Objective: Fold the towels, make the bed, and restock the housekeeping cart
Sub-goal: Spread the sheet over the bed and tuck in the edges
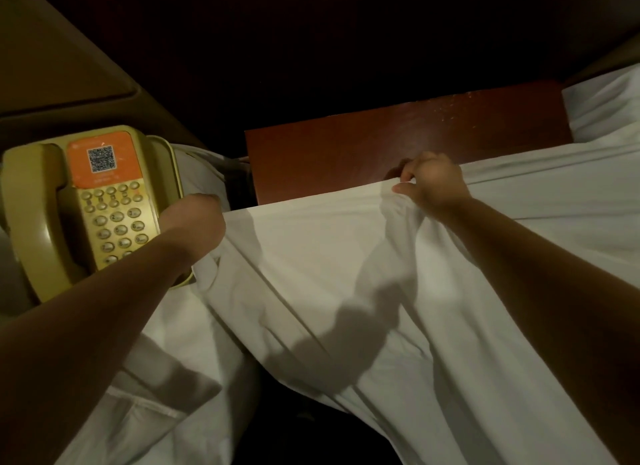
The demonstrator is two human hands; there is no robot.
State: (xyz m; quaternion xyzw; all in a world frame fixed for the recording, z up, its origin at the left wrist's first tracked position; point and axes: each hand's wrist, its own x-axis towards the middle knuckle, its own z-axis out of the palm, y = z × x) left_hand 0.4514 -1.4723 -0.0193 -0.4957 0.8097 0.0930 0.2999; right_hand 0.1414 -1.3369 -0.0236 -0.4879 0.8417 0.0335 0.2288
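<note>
White bed sheet (311, 274) drapes off the bed's edge toward you: light, limp, quick to crease, best taken by the hem. Your left hand (195, 217) looks clenched on the hem's end beside the beige telephone (100, 201). Your right hand (431, 184) pinches bunched hem just before the wooden headboard (398, 142).

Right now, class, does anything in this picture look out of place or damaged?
The beige telephone sits oddly amid bunched white linen, touching the sheet that the right hand pinches. The wooden headboard shows pale specks near its top edge.
</note>
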